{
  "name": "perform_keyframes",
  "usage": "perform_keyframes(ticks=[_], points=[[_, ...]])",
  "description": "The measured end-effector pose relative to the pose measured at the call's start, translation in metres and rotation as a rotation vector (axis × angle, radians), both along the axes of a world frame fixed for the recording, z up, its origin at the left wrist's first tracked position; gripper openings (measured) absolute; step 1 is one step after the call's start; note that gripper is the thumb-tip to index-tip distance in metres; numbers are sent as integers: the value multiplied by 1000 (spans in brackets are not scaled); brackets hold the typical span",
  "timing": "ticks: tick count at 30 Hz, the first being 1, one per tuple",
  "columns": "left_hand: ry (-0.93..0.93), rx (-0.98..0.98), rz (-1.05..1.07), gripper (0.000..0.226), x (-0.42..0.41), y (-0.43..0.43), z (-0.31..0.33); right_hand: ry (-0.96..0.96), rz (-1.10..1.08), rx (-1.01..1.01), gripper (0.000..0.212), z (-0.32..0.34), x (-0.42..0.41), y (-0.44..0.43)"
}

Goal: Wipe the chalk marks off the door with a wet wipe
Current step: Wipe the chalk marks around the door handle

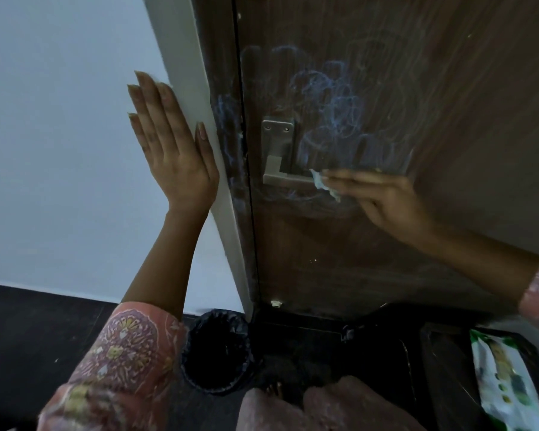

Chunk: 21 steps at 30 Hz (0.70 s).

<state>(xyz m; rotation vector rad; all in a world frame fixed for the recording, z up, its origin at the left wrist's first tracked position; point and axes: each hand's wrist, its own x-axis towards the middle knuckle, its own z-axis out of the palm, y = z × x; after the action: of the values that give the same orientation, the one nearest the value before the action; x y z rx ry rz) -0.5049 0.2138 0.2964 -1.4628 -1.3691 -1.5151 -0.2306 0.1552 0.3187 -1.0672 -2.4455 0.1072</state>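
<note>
1. Pale-blue chalk marks [327,110] looped over the brown wood-grain door [386,244], thickest above and right of the metal lever handle [280,177], with fainter streaks below the lever and another patch on the dark frame strip [226,126] left of the door's edge.
2. Crumpled small, the wet wipe [324,185] sat pinched in the fingertips of the right hand [383,200], just at the free end of the lever and against or very close to the door; the blur made actual contact hard to judge. Bunching it that way probably gave a firm pad for scrubbing around the hardware.
3. Fingers spread and flat, holding nothing, the left hand [171,144] pressed on the white wall [59,150] beside the pale jamb [193,98], thumb along its corner. That looked like bracing, steadying the body while the other arm reached across.
4. Most scribbles were uncleaned, so the job seemed at an early stage; a hazy sheen higher on the door could be smeared chalk, though I could not be sure.
5. Below, a bin lined with a black bag [215,349] stood on the dark floor [28,337] by the frame's foot, handy for spent wipes.
6. At lower right a green-and-white wipes packet [504,384] lay on a dark surface, within reach for a fresh sheet.
7. Light was dim.
</note>
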Motion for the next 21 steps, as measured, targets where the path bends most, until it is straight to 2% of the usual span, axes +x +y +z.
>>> perform_keyframes(ticks=[3, 5, 7, 9, 11, 14, 15, 17, 19, 21], points=[[56, 9, -19, 49, 0, 0, 1, 273, -75, -296, 33, 16, -16, 16], [48, 2, -34, 49, 2, 0, 3, 365, -84, -495, 30, 19, -22, 30], [47, -3, -11, 49, 0, 0, 4, 361, -44, -486, 26, 24, -40, 34], [64, -5, 8, 49, -2, -1, 3, 299, -7, -315, 19, 25, -61, 34], [75, -20, 5, 49, -2, -2, 4, 159, 55, -34, 16, 26, -74, 34], [87, -30, -25, 48, -3, -1, 3, -153, 107, 458, 16, 28, -85, 39], [89, -22, -29, 48, -5, -1, 2, -255, 95, 564, 17, 28, -89, 40], [97, -16, -38, 48, -5, -1, 3, -422, 55, 615, 27, 29, -95, 41], [99, -16, -33, 48, -4, -2, 4, -526, 70, 515, 33, 30, -96, 39], [97, -13, -29, 49, -4, -3, 4, -583, 93, 496, 34, 33, -88, 38]])
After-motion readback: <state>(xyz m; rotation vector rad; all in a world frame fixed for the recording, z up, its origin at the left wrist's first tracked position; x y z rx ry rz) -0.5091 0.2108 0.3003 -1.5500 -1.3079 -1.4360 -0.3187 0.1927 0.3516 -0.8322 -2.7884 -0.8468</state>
